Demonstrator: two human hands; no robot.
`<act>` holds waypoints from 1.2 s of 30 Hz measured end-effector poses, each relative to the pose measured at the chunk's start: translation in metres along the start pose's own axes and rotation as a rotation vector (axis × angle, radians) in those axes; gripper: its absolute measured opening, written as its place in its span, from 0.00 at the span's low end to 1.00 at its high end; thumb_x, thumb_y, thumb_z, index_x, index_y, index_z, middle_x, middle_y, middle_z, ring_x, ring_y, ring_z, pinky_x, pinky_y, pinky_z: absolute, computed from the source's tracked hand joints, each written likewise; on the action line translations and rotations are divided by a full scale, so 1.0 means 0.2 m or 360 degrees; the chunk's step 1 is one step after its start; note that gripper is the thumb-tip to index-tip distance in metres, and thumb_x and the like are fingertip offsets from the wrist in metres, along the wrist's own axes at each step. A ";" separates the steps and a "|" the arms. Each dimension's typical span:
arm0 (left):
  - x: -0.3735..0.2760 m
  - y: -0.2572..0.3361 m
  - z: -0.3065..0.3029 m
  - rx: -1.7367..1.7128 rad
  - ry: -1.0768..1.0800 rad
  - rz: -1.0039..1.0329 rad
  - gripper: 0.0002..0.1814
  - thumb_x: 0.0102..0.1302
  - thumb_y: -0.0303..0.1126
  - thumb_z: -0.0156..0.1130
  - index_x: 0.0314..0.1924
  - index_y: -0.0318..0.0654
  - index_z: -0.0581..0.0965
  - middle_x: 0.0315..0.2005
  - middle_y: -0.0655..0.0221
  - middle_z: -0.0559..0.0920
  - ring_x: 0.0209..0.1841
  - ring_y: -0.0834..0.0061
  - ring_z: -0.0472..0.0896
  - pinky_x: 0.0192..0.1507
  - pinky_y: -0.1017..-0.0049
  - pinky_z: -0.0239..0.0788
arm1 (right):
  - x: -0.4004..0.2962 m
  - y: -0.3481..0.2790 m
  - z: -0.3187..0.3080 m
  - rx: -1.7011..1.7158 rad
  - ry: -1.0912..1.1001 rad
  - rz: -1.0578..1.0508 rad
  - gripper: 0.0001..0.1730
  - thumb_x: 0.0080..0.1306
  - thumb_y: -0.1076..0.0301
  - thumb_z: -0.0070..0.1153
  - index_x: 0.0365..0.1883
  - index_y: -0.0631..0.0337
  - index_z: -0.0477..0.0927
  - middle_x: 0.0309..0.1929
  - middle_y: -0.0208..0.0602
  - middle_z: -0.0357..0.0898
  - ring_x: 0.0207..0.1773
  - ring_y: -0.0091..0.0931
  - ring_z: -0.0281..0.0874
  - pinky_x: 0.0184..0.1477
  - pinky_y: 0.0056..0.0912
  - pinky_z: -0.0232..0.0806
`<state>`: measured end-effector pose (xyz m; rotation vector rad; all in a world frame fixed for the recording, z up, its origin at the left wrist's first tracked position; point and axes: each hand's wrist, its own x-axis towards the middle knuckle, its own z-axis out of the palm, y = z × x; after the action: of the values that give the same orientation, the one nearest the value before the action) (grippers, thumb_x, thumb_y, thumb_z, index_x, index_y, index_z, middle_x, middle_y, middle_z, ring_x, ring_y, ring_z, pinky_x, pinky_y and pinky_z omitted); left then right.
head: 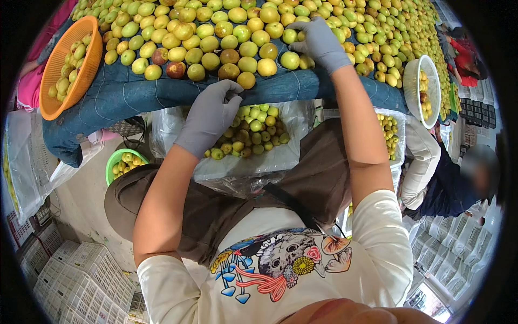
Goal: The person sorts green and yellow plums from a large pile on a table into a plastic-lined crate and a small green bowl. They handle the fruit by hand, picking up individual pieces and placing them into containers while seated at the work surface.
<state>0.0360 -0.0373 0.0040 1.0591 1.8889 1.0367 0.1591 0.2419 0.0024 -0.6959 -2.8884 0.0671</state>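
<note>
Many round yellow-green fruits (209,43), some with brown-red patches, lie loose on a blue cloth-covered table (162,92). My left hand (212,113), in a grey glove, hangs at the table's front edge with its thumb and fingertips close together; whether something is between them cannot be told. Next to its fingertips sits a yellowish-brown fruit (246,80). My right hand (317,43), gloved too, reaches onto the fruits at the upper right, its thumb and fingers around a green fruit (289,36). Below the edge, between my knees, a plastic-lined crate (279,160) holds more fruits.
An orange basket (77,87) of fruits stands at the table's left, a white basket (434,87) at its right. A green basket (108,170) is on the floor. White crates (87,279) are stacked lower left. People (445,182) are at the right; another person's pink clothing shows at the left.
</note>
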 end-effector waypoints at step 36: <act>0.01 0.02 -0.01 -0.0078 -0.0047 -0.0040 0.12 0.65 0.31 0.59 0.46 0.34 0.77 0.38 0.68 0.81 0.40 0.80 0.77 0.46 0.78 0.69 | 0.00 0.03 -0.15 0.1234 -0.0046 0.0318 0.14 0.63 0.62 0.60 0.45 0.58 0.79 0.36 0.29 0.78 0.37 0.18 0.73 0.40 0.24 0.70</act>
<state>0.0341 -0.0352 0.0077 1.0152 1.8398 1.0425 0.1656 0.2470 0.0307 -0.7949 -2.4754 1.1422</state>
